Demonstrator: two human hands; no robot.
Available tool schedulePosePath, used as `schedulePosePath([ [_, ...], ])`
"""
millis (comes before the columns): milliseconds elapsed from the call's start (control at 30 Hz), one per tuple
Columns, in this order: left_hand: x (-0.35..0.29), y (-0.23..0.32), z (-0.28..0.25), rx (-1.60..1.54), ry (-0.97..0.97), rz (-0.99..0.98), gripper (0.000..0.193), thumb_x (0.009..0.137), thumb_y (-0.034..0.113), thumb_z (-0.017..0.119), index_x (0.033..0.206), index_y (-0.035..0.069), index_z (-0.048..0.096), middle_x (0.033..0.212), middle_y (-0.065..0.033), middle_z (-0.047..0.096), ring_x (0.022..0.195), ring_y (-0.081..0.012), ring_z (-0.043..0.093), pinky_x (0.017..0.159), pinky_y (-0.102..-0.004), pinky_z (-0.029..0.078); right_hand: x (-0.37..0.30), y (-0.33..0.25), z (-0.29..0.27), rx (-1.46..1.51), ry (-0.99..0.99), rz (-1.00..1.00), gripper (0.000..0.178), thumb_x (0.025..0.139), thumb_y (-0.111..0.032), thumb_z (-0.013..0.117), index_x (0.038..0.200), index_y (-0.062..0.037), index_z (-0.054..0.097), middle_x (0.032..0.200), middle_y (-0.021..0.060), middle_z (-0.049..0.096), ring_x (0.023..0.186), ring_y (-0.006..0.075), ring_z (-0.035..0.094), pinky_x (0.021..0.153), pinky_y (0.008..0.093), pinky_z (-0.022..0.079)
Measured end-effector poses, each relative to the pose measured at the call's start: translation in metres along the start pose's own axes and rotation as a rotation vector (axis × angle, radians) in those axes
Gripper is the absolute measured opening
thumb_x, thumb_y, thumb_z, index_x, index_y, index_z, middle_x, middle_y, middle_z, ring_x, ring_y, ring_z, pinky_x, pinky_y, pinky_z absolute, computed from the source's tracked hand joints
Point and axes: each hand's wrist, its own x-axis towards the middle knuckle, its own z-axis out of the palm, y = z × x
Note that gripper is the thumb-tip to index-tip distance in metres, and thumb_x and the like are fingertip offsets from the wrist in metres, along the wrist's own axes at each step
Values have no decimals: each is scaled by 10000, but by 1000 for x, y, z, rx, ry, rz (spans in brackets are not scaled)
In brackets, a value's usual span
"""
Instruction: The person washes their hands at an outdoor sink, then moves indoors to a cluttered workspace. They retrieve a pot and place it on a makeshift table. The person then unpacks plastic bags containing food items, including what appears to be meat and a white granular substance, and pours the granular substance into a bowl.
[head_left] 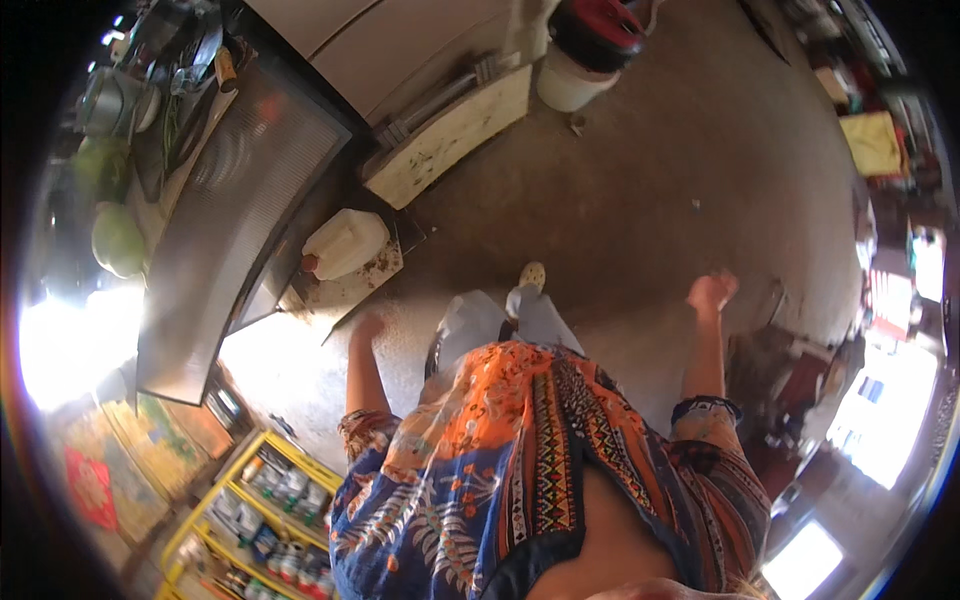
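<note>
My left hand (370, 325) hangs at my left side over the pale, sunlit part of the floor. It is smeared, so its fingers do not show clearly. Nearest to it is a whitish plastic jug (347, 243) with a reddish-brown cap, lying on its side on a low, stained pale slab (362, 283). Out to my right, my right hand (712, 290) is held away from my body above the brown floor. Its fingers look loosely curled, with nothing visible in them. One light-coloured shoe (532, 275) shows ahead of my grey trousers (470, 320).
A ribbed metal counter (235, 170) runs along the left, with green gourd-like produce (118, 240) and kitchenware beyond it. Ahead stands a pale bucket (570, 82) under a dark red-and-black top. A yellow rack (235, 470) of bottles is at lower left. Clutter lines the right side.
</note>
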Motion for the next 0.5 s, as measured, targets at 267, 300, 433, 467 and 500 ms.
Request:
schedulePosePath([
  [267, -127, 50, 160, -553, 58, -363, 308, 813, 343, 580, 964, 87, 662, 1056, -159, 622, 949, -331, 595, 789, -397, 473, 176, -94, -125, 624, 572, -675, 142, 693, -202, 669, 740, -69, 683, 829, 112, 635, 883, 312, 571, 778, 424, 448],
  [300, -128, 77, 167, -498, 39, -402, 293, 822, 328, 569, 956, 83, 660, 1036, -160, 626, 939, -328, 596, 787, -401, 473, 195, -111, -142, 629, 584, -779, 144, 705, -185, 669, 779, -62, 664, 869, 116, 629, 906, 320, 561, 787, 423, 444],
  [433, -144, 94, 210, -432, -49, -203, 197, 850, 208, 533, 929, 78, 657, 966, -152, 642, 897, -325, 601, 783, -403, 486, 233, -217, -191, 526, 573, -1029, 289, 734, -163, 665, 986, -36, 601, 1087, 139, 574, 1073, 335, 494, 889, 415, 411],
  [467, -158, 95, 224, -537, 31, -195, 190, 846, 191, 538, 931, 69, 656, 956, -146, 646, 886, -305, 608, 781, -386, 487, 221, -248, -211, 536, 457, -1044, 342, 744, -169, 663, 1046, -30, 585, 1148, 146, 551, 1125, 336, 469, 925, 414, 399],
  [500, -171, 94, 237, -636, 117, -182, 183, 842, 173, 543, 932, 59, 655, 947, -139, 650, 875, -285, 616, 778, -368, 488, 209, -274, -225, 523, 455, -1100, 381, 757, -170, 655, 1097, -27, 559, 1185, 149, 529, 1157, 332, 446, 949, 416, 387],
])
